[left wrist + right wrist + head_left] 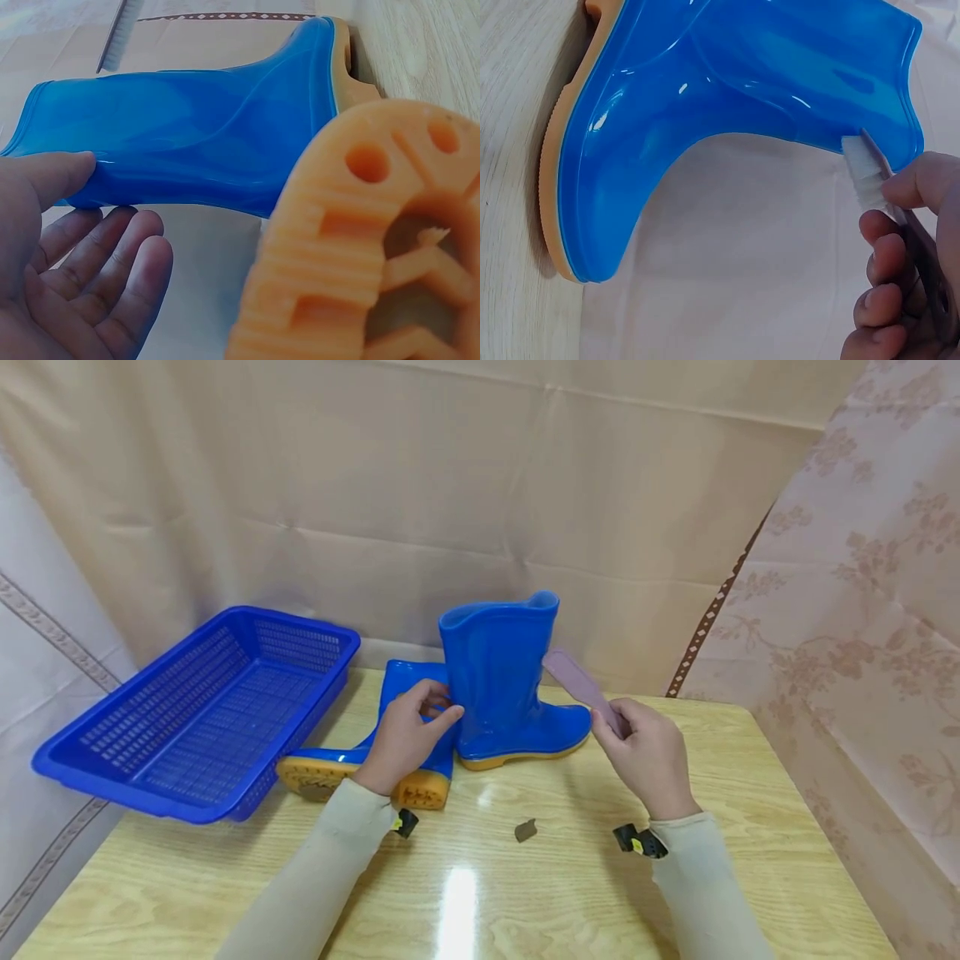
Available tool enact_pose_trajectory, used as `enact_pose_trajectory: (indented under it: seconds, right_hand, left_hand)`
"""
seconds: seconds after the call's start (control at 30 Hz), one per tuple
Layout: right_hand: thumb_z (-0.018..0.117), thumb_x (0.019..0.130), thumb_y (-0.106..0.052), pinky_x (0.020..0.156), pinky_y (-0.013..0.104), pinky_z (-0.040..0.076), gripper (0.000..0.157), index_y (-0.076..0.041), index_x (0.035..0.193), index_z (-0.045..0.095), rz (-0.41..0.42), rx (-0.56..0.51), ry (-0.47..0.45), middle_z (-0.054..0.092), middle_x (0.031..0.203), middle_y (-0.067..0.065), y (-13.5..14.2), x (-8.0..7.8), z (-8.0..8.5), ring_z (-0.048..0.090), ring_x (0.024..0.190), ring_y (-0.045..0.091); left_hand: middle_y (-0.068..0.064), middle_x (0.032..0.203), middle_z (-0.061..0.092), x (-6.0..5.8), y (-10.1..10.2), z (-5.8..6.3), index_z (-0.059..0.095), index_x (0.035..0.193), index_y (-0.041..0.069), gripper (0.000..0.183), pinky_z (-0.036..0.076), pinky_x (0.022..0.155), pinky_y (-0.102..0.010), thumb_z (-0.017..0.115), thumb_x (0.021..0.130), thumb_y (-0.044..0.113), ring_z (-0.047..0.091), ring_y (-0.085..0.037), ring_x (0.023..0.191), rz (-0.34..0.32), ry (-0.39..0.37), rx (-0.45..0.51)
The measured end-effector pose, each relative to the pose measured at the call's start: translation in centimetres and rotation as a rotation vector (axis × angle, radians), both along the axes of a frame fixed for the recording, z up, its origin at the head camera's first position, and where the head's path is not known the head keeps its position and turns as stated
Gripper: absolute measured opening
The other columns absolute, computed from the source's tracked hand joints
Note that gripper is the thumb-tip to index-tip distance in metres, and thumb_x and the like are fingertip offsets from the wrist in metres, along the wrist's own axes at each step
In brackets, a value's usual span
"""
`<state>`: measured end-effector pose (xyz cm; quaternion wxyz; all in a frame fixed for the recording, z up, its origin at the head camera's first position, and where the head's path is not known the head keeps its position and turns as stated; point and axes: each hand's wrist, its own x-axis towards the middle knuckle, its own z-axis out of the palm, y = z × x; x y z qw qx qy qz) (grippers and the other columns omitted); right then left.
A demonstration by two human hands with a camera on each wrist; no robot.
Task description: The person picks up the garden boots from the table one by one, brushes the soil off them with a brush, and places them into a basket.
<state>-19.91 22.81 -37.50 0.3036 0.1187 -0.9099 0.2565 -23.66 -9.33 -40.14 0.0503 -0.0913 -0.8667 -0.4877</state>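
A blue rain boot with a yellow-orange sole stands upright, its toe pointing right. My left hand is at the back of its shaft, fingers relaxed; in the left wrist view the thumb overlaps the shaft and the fingertips come right to its back edge. My right hand grips a lilac brush by its handle. In the right wrist view its white bristles face the front of the shaft, close to the top. The other blue boot lies on its side behind my left hand, sole toward me.
A blue plastic basket with mesh walls stands at the left of the wooden table. A small brown scrap lies in front of the upright boot. Beige cloth hangs behind, and a flowered cloth borders the right side.
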Motion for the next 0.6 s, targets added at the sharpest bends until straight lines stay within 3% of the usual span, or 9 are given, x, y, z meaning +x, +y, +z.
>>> enact_pose_trajectory:
  seconds: [0.2,0.4,0.6]
  right_hand:
    - [0.073,0.095,-0.017,0.043,0.026,0.028,0.016,-0.006,0.083,0.073,-0.032,-0.013,0.016,0.050,0.057,-0.002,0.23,-0.01,0.30,0.041,0.047,0.012]
    - [0.073,0.097,-0.020,0.042,0.025,0.028,0.016,-0.006,0.088,0.076,-0.037,-0.029,-0.002,0.052,0.057,-0.002,0.35,0.11,0.47,0.040,0.046,0.010]
    - [0.073,0.097,-0.019,0.042,0.026,0.029,0.016,-0.005,0.090,0.076,-0.038,-0.040,0.004,0.053,0.057,-0.001,0.51,0.09,0.48,0.040,0.045,0.011]
  left_hand:
    - [-0.001,0.118,0.068,-0.08,-0.04,-0.10,0.061,0.133,0.017,0.040,0.057,0.090,-0.044,0.068,0.101,0.041,0.063,-0.021,0.106,-0.020,-0.004,0.012]
    - [-0.003,0.123,0.067,-0.29,-0.36,-0.25,0.056,0.146,0.015,0.050,0.057,0.093,-0.047,0.066,0.103,0.037,0.064,-0.023,0.110,-0.083,-0.001,-0.012]
    - [-0.003,0.129,0.067,-0.41,-0.32,-0.38,0.059,0.144,0.013,0.045,0.057,0.095,-0.047,0.068,0.102,0.027,0.064,-0.024,0.113,-0.124,-0.005,-0.054]
